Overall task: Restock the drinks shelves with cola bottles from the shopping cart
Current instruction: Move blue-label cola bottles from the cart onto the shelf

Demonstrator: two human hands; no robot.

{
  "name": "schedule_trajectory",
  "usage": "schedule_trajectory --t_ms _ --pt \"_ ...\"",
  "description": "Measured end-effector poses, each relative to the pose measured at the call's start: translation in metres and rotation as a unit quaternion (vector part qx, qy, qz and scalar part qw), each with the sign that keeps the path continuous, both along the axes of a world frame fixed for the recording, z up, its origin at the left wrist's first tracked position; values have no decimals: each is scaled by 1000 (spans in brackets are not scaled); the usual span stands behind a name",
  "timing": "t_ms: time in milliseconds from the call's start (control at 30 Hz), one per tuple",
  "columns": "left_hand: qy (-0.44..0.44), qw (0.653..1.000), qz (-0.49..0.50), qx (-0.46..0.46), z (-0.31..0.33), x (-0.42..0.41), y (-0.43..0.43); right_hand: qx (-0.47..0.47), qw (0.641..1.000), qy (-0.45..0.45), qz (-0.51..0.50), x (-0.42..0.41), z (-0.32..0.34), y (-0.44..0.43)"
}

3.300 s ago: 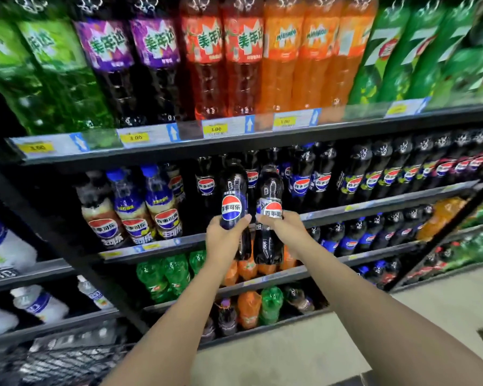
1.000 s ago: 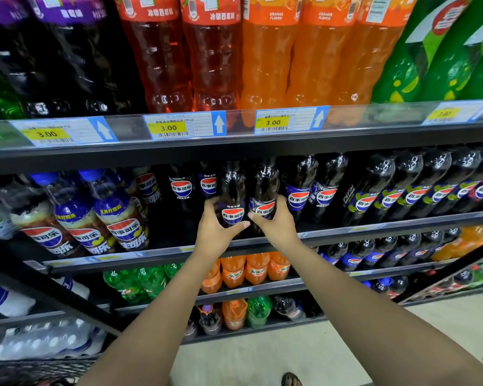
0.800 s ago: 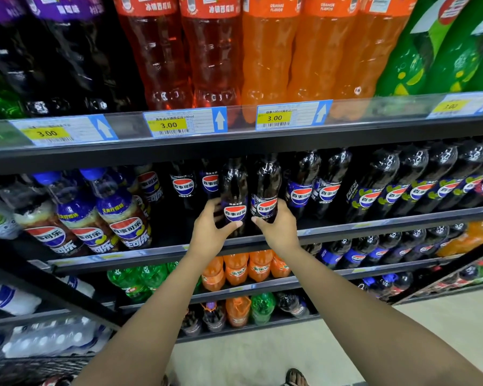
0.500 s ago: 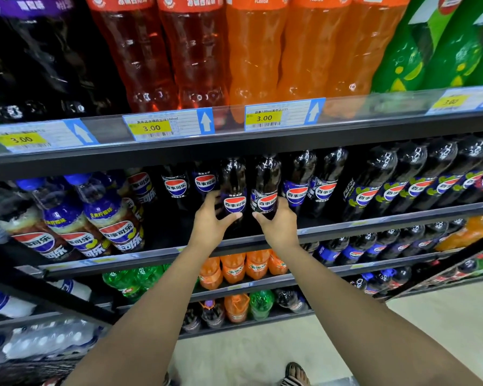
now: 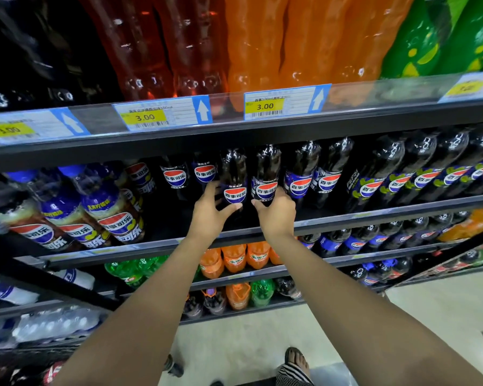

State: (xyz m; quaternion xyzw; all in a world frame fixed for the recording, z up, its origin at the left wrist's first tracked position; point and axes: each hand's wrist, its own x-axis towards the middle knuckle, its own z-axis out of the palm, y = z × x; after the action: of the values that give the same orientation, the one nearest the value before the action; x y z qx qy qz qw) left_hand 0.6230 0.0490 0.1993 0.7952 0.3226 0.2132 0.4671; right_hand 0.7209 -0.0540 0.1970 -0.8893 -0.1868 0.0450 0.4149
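At centre frame, over the middle shelf (image 5: 374, 215), I am gripping the left Pepsi bottle (image 5: 233, 174) in my left hand (image 5: 208, 215) and the right Pepsi bottle (image 5: 267, 168) in my right hand (image 5: 276, 215), and I judge both need sliding back upright, labels outward, before I let go.

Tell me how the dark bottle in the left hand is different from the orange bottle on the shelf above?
The cola bottle holds nearly black drink; the orange bottle holds bright orange drink. The cola bottle shows a round red, white and blue label; the orange bottle's label is out of the picture. The left hand grips the cola bottle; nothing touches the orange bottle, one shelf higher. Both are upright plastic bottles.
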Motion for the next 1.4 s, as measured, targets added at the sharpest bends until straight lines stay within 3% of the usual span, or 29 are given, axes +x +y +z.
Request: schedule_trajectory --t_ms 333,533,667,767,1000,1200,1400 --pt "62 998 5 20 -2 -17 -7 -48 998 38 -13 -30 10 -13" --pt "134 977 -3 164 -11 -79 -9 -145 985 -66 68 -86 3 -25" --pt "207 937 -19 281 -19 -137 -4 -231 955 -120 145 -139 -5 -21" --pt "241 918 -7 315 -29 -193 -5 -261 937 -119 199 -184 -12 -14" --pt "355 898 82 247 -54 -335 -36 -291 876 -125 364 -290 -39 -15" --pt "487 856 100 145 -81 -431 -89 -303 833 -86 456 -373 -79 -48" --pt "540 826 147 69 -89 -511 -139 -301 794 -66 524 -439 -96 -70"
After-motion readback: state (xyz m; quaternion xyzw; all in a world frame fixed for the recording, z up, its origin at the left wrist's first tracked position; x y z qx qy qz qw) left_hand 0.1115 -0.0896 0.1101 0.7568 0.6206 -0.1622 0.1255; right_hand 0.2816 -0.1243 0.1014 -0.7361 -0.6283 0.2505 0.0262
